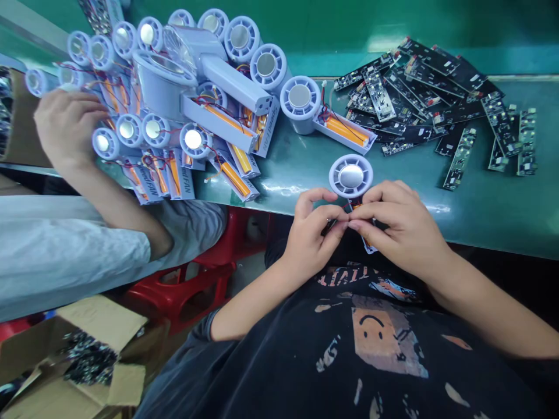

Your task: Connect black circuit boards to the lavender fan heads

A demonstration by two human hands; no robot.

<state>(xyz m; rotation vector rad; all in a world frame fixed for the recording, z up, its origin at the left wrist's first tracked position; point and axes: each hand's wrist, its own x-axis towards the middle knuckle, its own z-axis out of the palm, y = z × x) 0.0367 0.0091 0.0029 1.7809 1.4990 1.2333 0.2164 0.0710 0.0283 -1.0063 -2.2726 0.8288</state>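
A light purple fan unit [350, 176] with a round silver centre lies at the table's front edge, its handle pointing toward my body. Over that handle, my left hand [317, 230] and my right hand [388, 224] meet fingertip to fingertip. Both pinch something small, seemingly thin wires, which the fingers mostly hide. A dark bit shows under the left fingers. Just behind stands another fan unit [300, 102], its open handle showing an orange battery [347, 128] and thin wires.
Many purple fan units [163, 87] crowd the table's left side, where another person's hand [72, 125] reaches in. Black circuit boards [419, 93] are heaped at the back right. Below left are red stools [187, 285] and an open cardboard box [105, 323].
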